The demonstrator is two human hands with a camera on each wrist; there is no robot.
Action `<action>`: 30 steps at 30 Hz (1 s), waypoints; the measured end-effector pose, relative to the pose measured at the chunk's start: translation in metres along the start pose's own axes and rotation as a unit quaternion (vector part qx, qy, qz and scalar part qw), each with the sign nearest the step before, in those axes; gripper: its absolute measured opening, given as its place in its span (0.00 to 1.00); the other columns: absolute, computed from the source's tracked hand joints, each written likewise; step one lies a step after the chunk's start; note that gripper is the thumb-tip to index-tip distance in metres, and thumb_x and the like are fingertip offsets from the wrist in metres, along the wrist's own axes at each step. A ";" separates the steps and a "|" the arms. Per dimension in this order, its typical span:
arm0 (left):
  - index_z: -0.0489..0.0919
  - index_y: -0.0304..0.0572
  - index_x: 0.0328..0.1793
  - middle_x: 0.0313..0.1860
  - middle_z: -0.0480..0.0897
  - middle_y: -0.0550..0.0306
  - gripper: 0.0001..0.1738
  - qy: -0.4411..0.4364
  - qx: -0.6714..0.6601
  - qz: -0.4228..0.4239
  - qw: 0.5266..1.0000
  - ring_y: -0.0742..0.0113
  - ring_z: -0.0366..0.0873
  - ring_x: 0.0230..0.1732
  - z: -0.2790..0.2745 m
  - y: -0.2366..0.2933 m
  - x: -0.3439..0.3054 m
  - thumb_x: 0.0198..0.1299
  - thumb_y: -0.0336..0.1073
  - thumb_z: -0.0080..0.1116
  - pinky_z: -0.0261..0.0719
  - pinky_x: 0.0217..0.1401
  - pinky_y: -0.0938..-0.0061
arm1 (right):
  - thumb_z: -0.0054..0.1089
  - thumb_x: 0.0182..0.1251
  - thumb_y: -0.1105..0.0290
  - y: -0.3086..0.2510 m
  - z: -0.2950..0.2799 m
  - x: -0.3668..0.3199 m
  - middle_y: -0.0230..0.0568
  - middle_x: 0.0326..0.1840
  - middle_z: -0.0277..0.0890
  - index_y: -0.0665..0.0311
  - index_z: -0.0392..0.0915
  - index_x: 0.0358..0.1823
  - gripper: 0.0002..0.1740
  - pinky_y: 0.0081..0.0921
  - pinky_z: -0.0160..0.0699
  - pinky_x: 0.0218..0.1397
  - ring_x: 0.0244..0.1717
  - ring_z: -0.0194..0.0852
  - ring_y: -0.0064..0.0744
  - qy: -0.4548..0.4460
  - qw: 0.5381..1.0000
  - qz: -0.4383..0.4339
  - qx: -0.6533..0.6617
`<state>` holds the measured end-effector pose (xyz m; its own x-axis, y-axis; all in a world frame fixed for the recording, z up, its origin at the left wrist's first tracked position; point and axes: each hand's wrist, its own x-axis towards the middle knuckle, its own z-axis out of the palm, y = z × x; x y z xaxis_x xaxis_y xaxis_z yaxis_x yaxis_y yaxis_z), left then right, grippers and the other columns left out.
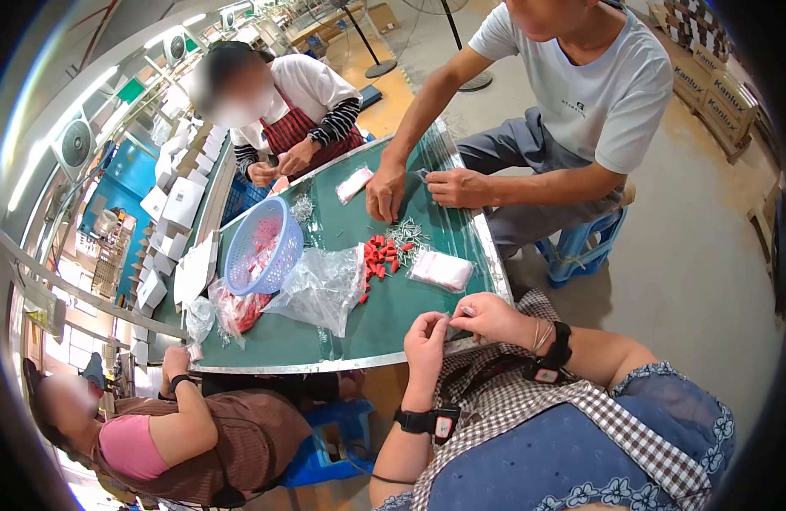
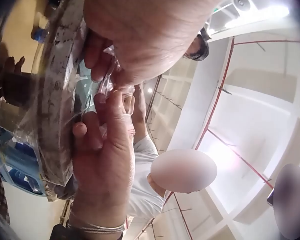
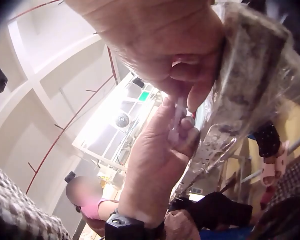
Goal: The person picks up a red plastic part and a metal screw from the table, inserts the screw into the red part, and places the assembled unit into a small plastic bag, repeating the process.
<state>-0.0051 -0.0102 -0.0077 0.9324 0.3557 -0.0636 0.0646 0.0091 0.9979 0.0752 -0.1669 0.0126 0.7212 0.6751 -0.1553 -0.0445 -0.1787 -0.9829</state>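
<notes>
Both my hands meet at the near edge of the green table (image 1: 393, 319). My left hand (image 1: 427, 334) and right hand (image 1: 488, 313) pinch a small clear plastic bag (image 1: 455, 317) between their fingertips. In the left wrist view the left hand (image 2: 107, 70) fills the top and the right hand (image 2: 105, 145) rises from below, with the small clear bag (image 2: 106, 89) between them. Seen from the right wrist, the right hand (image 3: 185, 85) is on top and the left hand (image 3: 160, 150) holds the small clear bag (image 3: 177, 116) from below. What the bag holds cannot be seen.
On the table lie red plugs (image 1: 383, 255), a heap of screws (image 1: 407, 230), a filled small bag (image 1: 441, 270), a large crumpled clear bag (image 1: 323, 285) and a blue basket (image 1: 263, 247). Three other people sit around it; one in a grey shirt (image 1: 597, 94) works opposite.
</notes>
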 end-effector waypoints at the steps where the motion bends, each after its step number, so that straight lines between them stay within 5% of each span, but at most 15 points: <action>1: 0.79 0.35 0.42 0.30 0.78 0.66 0.05 -0.002 0.008 0.006 1.000 0.81 0.73 0.30 0.001 0.001 0.000 0.66 0.30 0.60 0.71 0.33 0.85 | 0.62 0.67 0.66 0.004 -0.001 0.001 0.32 0.19 0.72 0.70 0.79 0.36 0.12 0.22 0.76 0.20 0.16 0.75 0.22 -0.005 1.000 -0.003 0.009; 4: 0.79 0.34 0.43 0.32 0.79 0.65 0.06 -0.007 0.037 0.006 0.999 0.80 0.74 0.31 0.002 -0.006 0.000 0.65 0.30 0.61 0.73 0.35 0.84 | 0.64 0.65 0.66 0.012 0.000 0.001 0.34 0.21 0.73 0.70 0.77 0.32 0.12 0.22 0.75 0.20 0.16 0.75 0.21 -0.012 0.999 -0.017 0.043; 6: 0.80 0.36 0.45 0.39 0.80 0.57 0.10 0.068 0.090 0.087 0.990 0.70 0.78 0.40 0.004 -0.011 0.001 0.59 0.30 0.65 0.76 0.43 0.75 | 0.64 0.65 0.66 0.008 0.002 -0.002 0.35 0.21 0.75 0.70 0.78 0.32 0.12 0.21 0.75 0.19 0.15 0.74 0.20 0.022 0.997 -0.019 0.069; 7: 0.80 0.38 0.46 0.44 0.79 0.50 0.15 0.087 0.265 0.214 0.936 0.57 0.77 0.49 0.004 0.012 -0.002 0.54 0.32 0.69 0.75 0.53 0.65 | 0.65 0.64 0.66 -0.001 0.001 -0.005 0.36 0.23 0.75 0.69 0.78 0.32 0.12 0.25 0.75 0.22 0.19 0.76 0.24 0.034 0.998 0.011 0.052; 8: 0.80 0.39 0.45 0.48 0.78 0.48 0.15 0.148 0.380 0.318 0.856 0.52 0.75 0.48 0.009 0.027 -0.006 0.51 0.31 0.69 0.75 0.51 0.64 | 0.65 0.64 0.66 0.001 0.003 -0.002 0.36 0.23 0.75 0.69 0.78 0.32 0.12 0.25 0.75 0.22 0.19 0.76 0.24 0.025 0.998 0.002 0.050; 10: 0.81 0.38 0.41 0.43 0.80 0.50 0.12 0.137 0.410 0.326 0.841 0.54 0.77 0.45 0.007 0.039 -0.012 0.53 0.33 0.69 0.75 0.49 0.64 | 0.66 0.61 0.67 0.008 0.010 -0.004 0.39 0.26 0.74 0.67 0.78 0.31 0.10 0.31 0.75 0.29 0.26 0.78 0.34 0.101 0.987 -0.111 -0.064; 11: 0.81 0.38 0.40 0.41 0.81 0.51 0.11 0.105 0.385 0.269 0.876 0.56 0.78 0.42 0.009 0.041 -0.015 0.54 0.33 0.69 0.76 0.47 0.65 | 0.65 0.59 0.68 0.006 0.011 -0.004 0.45 0.29 0.73 0.66 0.78 0.31 0.08 0.37 0.73 0.36 0.33 0.76 0.45 0.113 0.982 -0.128 -0.085; 14: 0.82 0.36 0.41 0.32 0.82 0.52 0.09 0.073 0.289 0.176 0.938 0.61 0.80 0.33 0.013 0.039 -0.015 0.59 0.34 0.65 0.76 0.39 0.69 | 0.64 0.58 0.70 -0.009 0.013 -0.004 0.47 0.29 0.73 0.66 0.78 0.30 0.07 0.37 0.74 0.37 0.34 0.75 0.49 0.136 0.949 -0.213 -0.185; 17: 0.82 0.34 0.42 0.32 0.83 0.49 0.08 0.069 0.250 0.146 0.955 0.61 0.80 0.32 0.007 0.040 -0.013 0.63 0.33 0.61 0.76 0.37 0.71 | 0.63 0.58 0.70 -0.011 0.016 -0.004 0.48 0.31 0.75 0.66 0.78 0.31 0.06 0.39 0.74 0.38 0.35 0.75 0.50 0.128 0.950 -0.219 -0.183; 25: 0.82 0.36 0.40 0.33 0.83 0.47 0.07 0.128 0.302 0.226 0.917 0.52 0.81 0.33 -0.002 0.037 -0.008 0.61 0.32 0.60 0.78 0.38 0.66 | 0.63 0.57 0.70 -0.010 0.026 0.012 0.49 0.30 0.75 0.67 0.78 0.30 0.07 0.39 0.73 0.38 0.34 0.76 0.50 0.095 0.970 -0.164 -0.154; 30: 0.78 0.36 0.36 0.30 0.80 0.47 0.06 0.124 0.272 0.174 0.938 0.53 0.80 0.31 -0.010 0.027 -0.010 0.57 0.31 0.61 0.78 0.36 0.65 | 0.61 0.58 0.73 0.000 0.040 0.014 0.50 0.29 0.73 0.69 0.74 0.30 0.06 0.38 0.72 0.35 0.31 0.75 0.49 0.096 0.979 -0.146 -0.107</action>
<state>-0.0167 -0.0040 0.0202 0.8236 0.4562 0.3370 0.0067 -0.6020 0.7985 0.0577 -0.1282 0.0066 0.7988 0.5769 0.1707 0.3142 -0.1582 -0.9361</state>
